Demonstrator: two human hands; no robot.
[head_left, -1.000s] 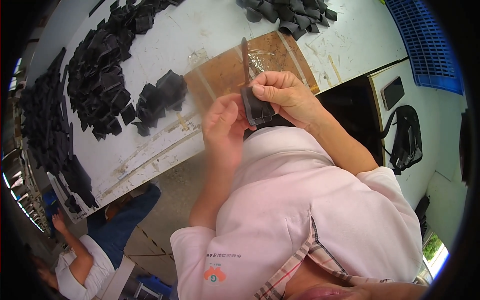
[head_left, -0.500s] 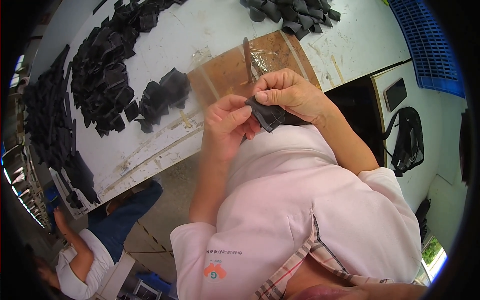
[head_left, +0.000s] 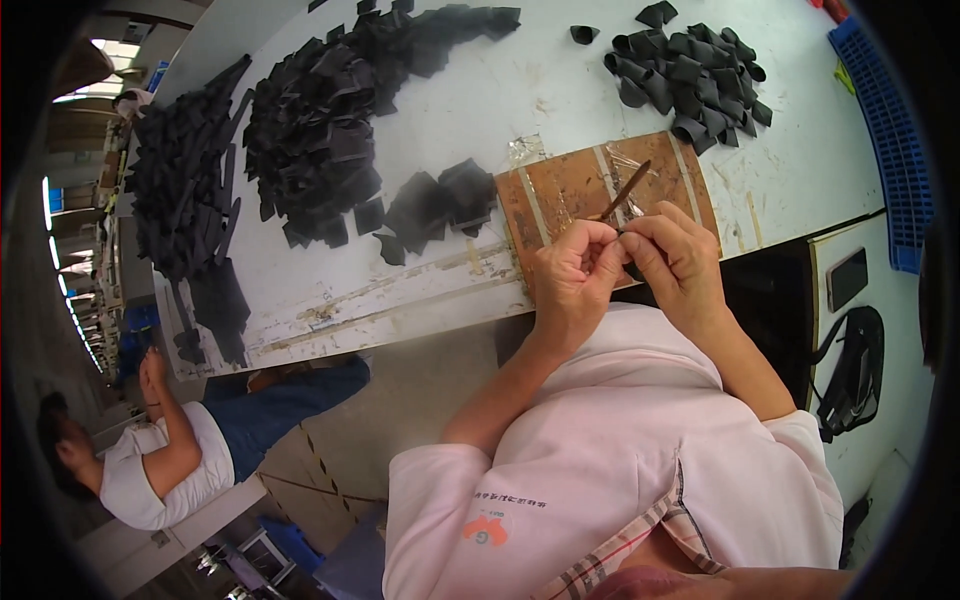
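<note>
Both my hands meet over the near edge of a brown board (head_left: 522,205) taped to the table. My left hand (head_left: 575,285) is closed, its thumb and fingertips pinching a small black fabric piece (head_left: 632,269). My right hand (head_left: 685,262) is closed on the same piece, its fingertips touching those of the left. Most of the piece is hidden behind the fingers. Just beyond the fingertips, a thin brown blade-like strip (head_left: 631,186) stands up at a slant from the board.
Flat black pieces (head_left: 315,140) lie heaped left of centre, with a smaller group (head_left: 440,208) nearer. Black strips (head_left: 185,170) line the far left. Curled black pieces (head_left: 690,75) are piled beyond the board. At right are a blue basket (head_left: 880,140), a phone (head_left: 848,279) and a black bag (head_left: 852,370). A person (head_left: 180,460) sits lower left.
The view has shifted, so the table appears further right and lower. My hands have drawn together at the fingertips, and the black piece, plainly visible before, is now mostly covered.
</note>
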